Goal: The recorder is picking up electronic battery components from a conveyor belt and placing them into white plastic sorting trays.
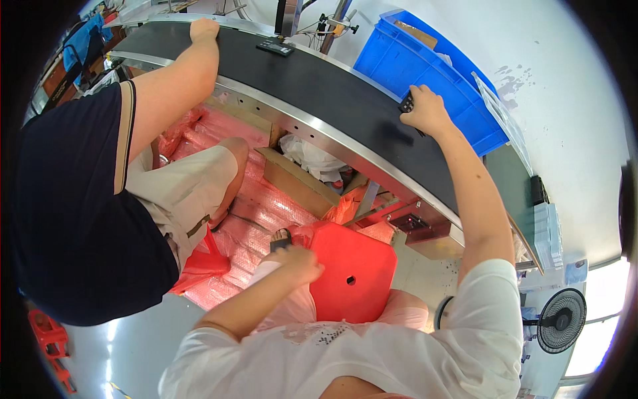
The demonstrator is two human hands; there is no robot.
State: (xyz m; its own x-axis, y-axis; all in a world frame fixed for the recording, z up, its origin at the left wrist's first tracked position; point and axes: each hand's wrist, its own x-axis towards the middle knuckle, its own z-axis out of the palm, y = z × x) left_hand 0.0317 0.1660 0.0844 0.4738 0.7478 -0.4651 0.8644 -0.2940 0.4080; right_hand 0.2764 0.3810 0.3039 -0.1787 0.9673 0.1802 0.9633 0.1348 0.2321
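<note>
My right hand is closed on a small black remote control, holding it over the right part of the dark conveyor belt, beside a blue crate. Its buttons show past my fingertips. Low over my lap, my left hand has its fingers curled in; whether anything is inside them is hidden. Just beyond that hand a foot in a black sandal shows. Another black remote control lies flat on the belt, farther off to the left.
A blue crate stands along the belt's far side. To my left a co-worker in a dark shirt rests a hand on the belt. Below are a red stool, an open cardboard box and pink bubble wrap.
</note>
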